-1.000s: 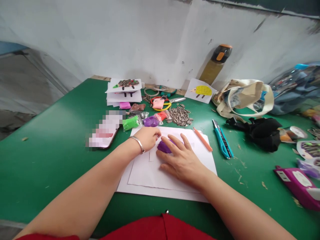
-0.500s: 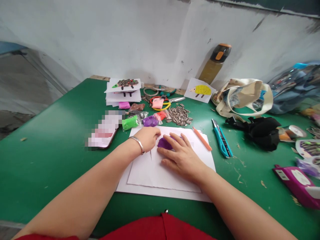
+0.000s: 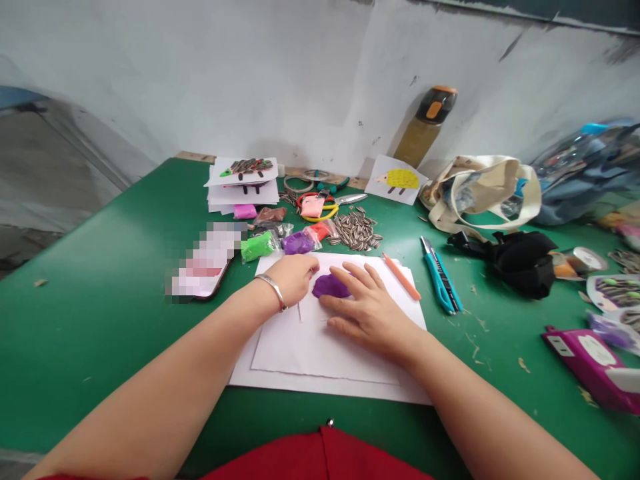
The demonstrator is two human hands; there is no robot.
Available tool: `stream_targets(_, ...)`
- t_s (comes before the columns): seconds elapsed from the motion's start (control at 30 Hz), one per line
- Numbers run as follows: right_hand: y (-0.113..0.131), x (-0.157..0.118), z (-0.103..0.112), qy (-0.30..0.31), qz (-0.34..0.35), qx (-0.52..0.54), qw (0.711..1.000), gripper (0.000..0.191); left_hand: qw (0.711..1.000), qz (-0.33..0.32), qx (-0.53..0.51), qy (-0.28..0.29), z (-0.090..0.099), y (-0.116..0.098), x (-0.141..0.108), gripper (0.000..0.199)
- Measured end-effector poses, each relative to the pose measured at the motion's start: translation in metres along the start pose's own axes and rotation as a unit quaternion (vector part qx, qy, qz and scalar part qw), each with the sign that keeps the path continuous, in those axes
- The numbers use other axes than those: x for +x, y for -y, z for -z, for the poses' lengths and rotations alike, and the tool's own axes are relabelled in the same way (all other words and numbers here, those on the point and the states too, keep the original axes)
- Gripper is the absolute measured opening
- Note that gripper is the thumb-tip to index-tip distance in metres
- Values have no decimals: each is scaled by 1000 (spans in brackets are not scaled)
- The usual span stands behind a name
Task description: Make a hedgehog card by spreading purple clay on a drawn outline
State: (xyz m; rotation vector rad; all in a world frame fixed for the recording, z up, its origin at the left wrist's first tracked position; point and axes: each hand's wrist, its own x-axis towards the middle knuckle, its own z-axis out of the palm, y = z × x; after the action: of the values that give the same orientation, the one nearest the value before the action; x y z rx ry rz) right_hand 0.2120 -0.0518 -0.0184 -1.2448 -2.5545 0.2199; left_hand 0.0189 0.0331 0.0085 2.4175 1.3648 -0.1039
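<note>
A flattened patch of purple modelling clay point(image 3: 330, 286) lies on the white paper point(image 3: 295, 353) in front of me. My right hand point(image 3: 367, 300) is spread over the clay's right side, fingers apart, palm down. To the left of the clay, my left hand point(image 3: 294, 280) rests on the sheet with its fingers curled together. Whatever those fingers might hold is hidden from view. Between my left wrist and the clay, a short dark line shows on the paper. An orange stick-like tool point(image 3: 403, 277) sits at the paper's upper right.
Bagged green clay point(image 3: 258, 247), bagged purple clay point(image 3: 299, 242) and sunflower seeds point(image 3: 356, 230) lie beyond the paper. Left is a phone point(image 3: 207, 263); right are a blue utility knife point(image 3: 441, 277) and a black pouch point(image 3: 523, 263). Scissors point(image 3: 325, 205), a hedgehog picture point(image 3: 397, 179) and a bottle point(image 3: 425, 127) stand farther back.
My right hand has slid slightly right across the clay, so more purple shows between the hands. My left hand stays curled in about the same place.
</note>
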Motion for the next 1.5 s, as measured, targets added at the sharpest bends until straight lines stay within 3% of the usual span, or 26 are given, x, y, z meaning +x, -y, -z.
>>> stream_targets(0.1,-8,-1,3,-59,-13,44,997,36,1000,-17,11,5,1,0,-1,31)
stream_targets(0.2,-20,-2,2,-151,-78,75,983,35,999,-37,33,-1,2,-1,-3,31)
stream_targets(0.27,-28,-2,-1,-171,-115,71,976,33,998,-33,55,-26,3,-2,-6,31)
stream_targets(0.43,-30,1,-7,-119,-126,56,983,40,994,-56,51,-85,1,-8,-8,30)
stream_targets(0.57,-24,3,-2,-87,-124,44,987,43,990,-122,31,-60,-6,-12,-8,35)
stream_targets(0.77,-24,2,2,-78,-135,50,987,41,988,-135,47,-55,-16,-10,-9,42)
stream_targets(0.9,-23,1,4,-79,-128,49,987,39,988,-142,43,-39,-12,-8,-9,35)
stream_targets(1.2,-19,-7,28,19,-146,44,988,30,986,-161,44,7,-4,-13,-17,29)
stream_targets(1.5,-12,-9,39,64,-127,27,989,31,983,-182,38,15,-2,-12,-18,29)
